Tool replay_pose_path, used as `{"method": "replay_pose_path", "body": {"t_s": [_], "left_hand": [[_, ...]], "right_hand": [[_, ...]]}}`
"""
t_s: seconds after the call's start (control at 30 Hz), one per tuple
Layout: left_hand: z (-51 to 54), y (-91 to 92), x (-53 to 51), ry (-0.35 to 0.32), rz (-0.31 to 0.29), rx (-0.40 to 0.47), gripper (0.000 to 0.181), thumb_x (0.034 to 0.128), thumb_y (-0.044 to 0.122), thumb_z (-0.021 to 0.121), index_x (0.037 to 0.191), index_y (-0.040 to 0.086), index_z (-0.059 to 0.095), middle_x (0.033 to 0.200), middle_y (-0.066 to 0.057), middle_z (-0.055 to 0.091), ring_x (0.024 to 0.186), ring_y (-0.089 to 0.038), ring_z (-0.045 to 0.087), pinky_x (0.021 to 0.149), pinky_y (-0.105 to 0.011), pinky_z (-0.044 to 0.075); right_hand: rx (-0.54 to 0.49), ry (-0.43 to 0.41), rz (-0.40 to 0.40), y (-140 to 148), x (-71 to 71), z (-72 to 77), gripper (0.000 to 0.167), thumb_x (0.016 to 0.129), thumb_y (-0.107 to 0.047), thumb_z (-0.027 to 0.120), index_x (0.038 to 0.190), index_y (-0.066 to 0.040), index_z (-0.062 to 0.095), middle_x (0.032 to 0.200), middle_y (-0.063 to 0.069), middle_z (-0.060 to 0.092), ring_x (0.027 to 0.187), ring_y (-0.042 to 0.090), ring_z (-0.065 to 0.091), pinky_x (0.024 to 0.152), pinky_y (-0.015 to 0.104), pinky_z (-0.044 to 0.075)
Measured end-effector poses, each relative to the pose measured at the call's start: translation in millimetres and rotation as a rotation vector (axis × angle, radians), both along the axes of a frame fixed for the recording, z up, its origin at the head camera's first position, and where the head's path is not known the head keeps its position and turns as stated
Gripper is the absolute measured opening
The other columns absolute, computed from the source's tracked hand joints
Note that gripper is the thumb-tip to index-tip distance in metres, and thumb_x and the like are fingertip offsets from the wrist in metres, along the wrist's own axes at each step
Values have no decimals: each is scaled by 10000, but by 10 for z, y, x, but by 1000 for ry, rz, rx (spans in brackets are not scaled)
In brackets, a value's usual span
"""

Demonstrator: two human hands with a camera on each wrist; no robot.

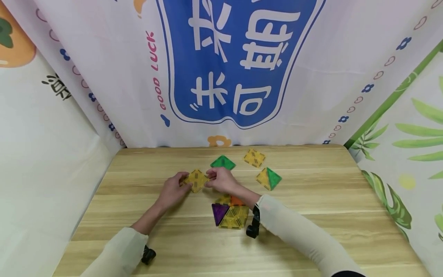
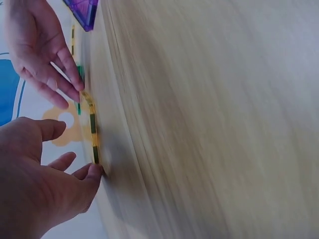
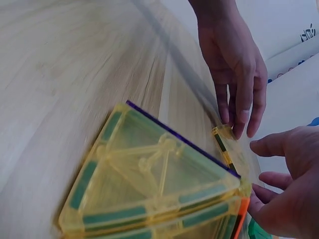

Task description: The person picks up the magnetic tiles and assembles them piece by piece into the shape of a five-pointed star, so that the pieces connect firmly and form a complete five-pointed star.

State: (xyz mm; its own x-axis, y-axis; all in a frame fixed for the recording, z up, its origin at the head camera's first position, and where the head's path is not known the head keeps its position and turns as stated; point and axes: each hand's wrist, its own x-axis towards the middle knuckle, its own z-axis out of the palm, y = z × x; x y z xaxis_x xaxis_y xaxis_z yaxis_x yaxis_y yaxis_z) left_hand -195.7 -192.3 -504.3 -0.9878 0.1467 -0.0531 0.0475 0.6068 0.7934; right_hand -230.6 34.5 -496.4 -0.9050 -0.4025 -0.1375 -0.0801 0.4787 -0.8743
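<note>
A diamond of two yellow magnetic tiles [image 1: 196,181] lies on the wooden table, joined along a middle seam. My left hand [image 1: 174,189] grips its left corner, finger and thumb on either side. From the right, my right hand [image 1: 223,181] holds the opposite corner between its fingers and thumb. Seen low in the left wrist view, the yellow tiles [image 2: 93,127] stand edge-on between the two hands. Below my right forearm sits a cluster of yellow, purple and orange triangle tiles [image 1: 232,216], partly hidden by that arm. A green tile piece [image 1: 222,162] lies just behind my right hand.
Farther back is another yellow diamond [image 1: 254,157]. Right of my hands lies a yellow triangle [image 1: 263,178] against a green triangle [image 1: 273,178]. A printed curtain [image 1: 311,96] hangs along the back edge of the table [image 1: 322,200].
</note>
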Motion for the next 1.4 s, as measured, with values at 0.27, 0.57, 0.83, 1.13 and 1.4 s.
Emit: {"method": "replay_pose_path", "body": {"t_s": [0.27, 0.57, 0.83, 1.13, 1.4], "left_hand": [[47, 77, 2, 3, 50, 44, 388, 1022, 68, 678, 1369, -86, 596, 1326, -282, 637, 1277, -418, 602, 1111, -540, 498], [8, 106, -6, 34, 98, 66, 312, 991, 11, 704, 1288, -70, 653, 1311, -271, 664, 1249, -405, 637, 1065, -497, 544], [-13, 114, -34, 83, 100, 43, 284, 952, -58, 717, 1232, -81, 678, 1228, -255, 704, 1117, -367, 687, 943, -423, 598], [-14, 127, -57, 33, 108, 80, 238, 930, -108, 706, 1165, -70, 712, 1186, -234, 725, 1132, -386, 704, 983, -454, 591], [-14, 142, -74, -6, 95, 77, 193, 951, -61, 723, 1144, -55, 731, 1139, -224, 749, 1057, -353, 737, 892, -390, 619]], "right_hand": [[-23, -62, -55, -47, 25, 56, 461, 923, -97, 823, 1350, 0, 679, 1265, 142, 697, 1138, 262, 650, 909, 377, 583], [-75, -104, -87, -45, 36, 45, 452, 890, -50, 842, 1316, 9, 700, 1239, 154, 687, 1096, 244, 626, 877, 356, 576], [-102, -107, -110, -47, 44, 21, 381, 887, 2, 827, 1256, 9, 734, 1195, 148, 701, 1014, 195, 611, 858, 328, 550], [-132, -117, -153, 14, 26, -40, 254, 944, 2, 771, 1195, -35, 771, 1230, 119, 703, 1121, 250, 644, 835, 330, 588], [-125, -140, -146, 49, -2, -77, 190, 951, -28, 779, 1138, -57, 799, 1175, 77, 719, 1028, 206, 666, 795, 304, 579]]}}
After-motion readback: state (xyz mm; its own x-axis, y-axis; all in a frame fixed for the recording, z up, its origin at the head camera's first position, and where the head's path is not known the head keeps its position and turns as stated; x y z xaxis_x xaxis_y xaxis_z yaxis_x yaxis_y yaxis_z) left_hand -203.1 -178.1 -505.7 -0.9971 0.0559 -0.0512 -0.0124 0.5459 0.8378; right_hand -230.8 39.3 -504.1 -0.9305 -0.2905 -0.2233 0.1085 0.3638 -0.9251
